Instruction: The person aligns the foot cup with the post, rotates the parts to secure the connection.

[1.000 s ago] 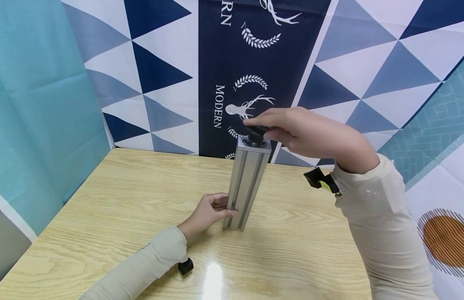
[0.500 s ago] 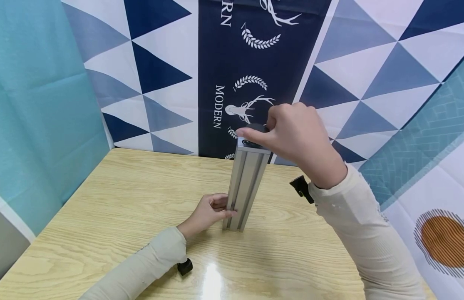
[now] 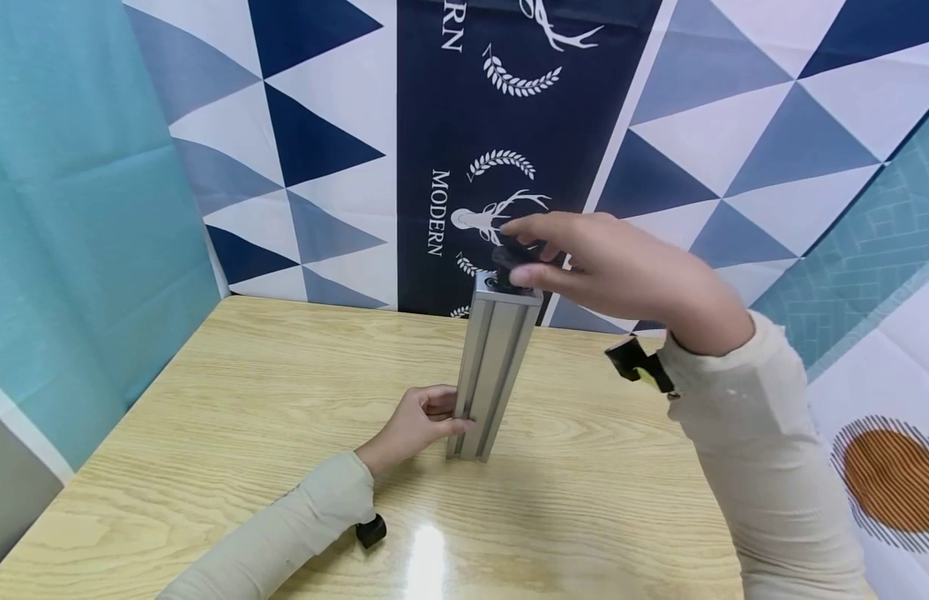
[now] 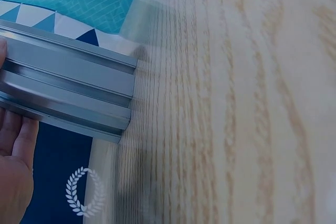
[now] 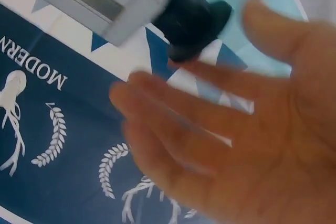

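An aluminium extrusion profile (image 3: 494,358) stands upright on the table, its long grooves facing me. Low down, my left hand (image 3: 415,429) grips it between thumb and fingers; the left wrist view shows the fingers (image 4: 23,140) along the edge of the profile (image 4: 68,77) near its foot. A black knob (image 3: 505,257) sits on the profile's top end. My right hand (image 3: 621,271) is spread about the knob, thumb on the near side. In the right wrist view the thumb stands apart from the knob (image 5: 191,22) and the fingers reach out, blurred, with the index fingertip close to it.
The wood-grain table (image 3: 284,375) spreads around the profile's foot. Behind it hangs a patterned cloth (image 3: 337,150) with triangles and deer heads, and a teal cloth (image 3: 82,208) covers the left side. Each wrist carries a small black camera.
My right hand turned inward with its thumb across the knob, then swung back to the right and loosened its fingers. The left hand and the profile stayed put.
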Tool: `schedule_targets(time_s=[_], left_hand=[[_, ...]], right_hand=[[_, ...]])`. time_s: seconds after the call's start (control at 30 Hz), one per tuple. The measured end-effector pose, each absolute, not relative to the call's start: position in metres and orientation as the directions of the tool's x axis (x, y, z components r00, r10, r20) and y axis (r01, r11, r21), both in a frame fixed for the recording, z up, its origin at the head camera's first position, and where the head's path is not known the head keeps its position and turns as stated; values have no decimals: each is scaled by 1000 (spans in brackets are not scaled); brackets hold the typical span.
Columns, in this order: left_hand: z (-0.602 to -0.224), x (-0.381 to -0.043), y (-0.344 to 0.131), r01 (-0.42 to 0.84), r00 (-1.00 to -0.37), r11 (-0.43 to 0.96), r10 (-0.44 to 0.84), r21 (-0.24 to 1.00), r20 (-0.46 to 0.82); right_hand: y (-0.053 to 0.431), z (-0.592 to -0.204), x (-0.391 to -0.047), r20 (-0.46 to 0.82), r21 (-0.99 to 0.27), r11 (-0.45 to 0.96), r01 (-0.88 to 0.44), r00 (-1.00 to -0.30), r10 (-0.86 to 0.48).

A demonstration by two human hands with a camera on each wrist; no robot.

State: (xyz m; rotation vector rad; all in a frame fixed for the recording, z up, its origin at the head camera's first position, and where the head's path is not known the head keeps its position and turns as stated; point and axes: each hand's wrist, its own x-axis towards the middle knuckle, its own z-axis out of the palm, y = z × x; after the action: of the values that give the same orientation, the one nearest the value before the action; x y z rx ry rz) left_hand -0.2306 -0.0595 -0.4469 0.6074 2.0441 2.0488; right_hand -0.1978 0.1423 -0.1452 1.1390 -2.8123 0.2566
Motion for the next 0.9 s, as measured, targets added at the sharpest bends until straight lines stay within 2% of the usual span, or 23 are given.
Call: schedule_targets(time_s=[0.17,0.23,0.3,0.4,0.57,0.67,0.73,0.9], left_hand=[[-447,-231,-61,163,-899,-29,408,986,161],[-447,-231,-61,167,-898,-32,407,985,166],[-447,-231,-61,169,-898,-38,406,985,170],[-447,-231,-61,171,-896,-42,408,984,173],[-448,-230,-60,176,-891,-47,417,983,180],[-449,-230,-60,175,-892,-48,416,983,179],[-449,-231,-60,174,-891,-48,417,984,178],[-448,-231,-60,164,-896,-37,413,986,165]], right_hand=[[152,-140,-207,68,-130,506,-853,-517,-853],[153,-140,-209,80,-115,469,-875,-479,-874],[151,-141,-211,107,-99,463,-881,-472,-875],[148,-143,-211,148,-70,514,-855,-518,-842],[138,-148,-206,230,-90,712,-697,-710,-666],[130,-156,-205,311,-101,806,-583,-788,-531],[126,-163,-204,363,-98,844,-527,-809,-463],[120,-173,-200,450,-74,879,-470,-803,-392]])
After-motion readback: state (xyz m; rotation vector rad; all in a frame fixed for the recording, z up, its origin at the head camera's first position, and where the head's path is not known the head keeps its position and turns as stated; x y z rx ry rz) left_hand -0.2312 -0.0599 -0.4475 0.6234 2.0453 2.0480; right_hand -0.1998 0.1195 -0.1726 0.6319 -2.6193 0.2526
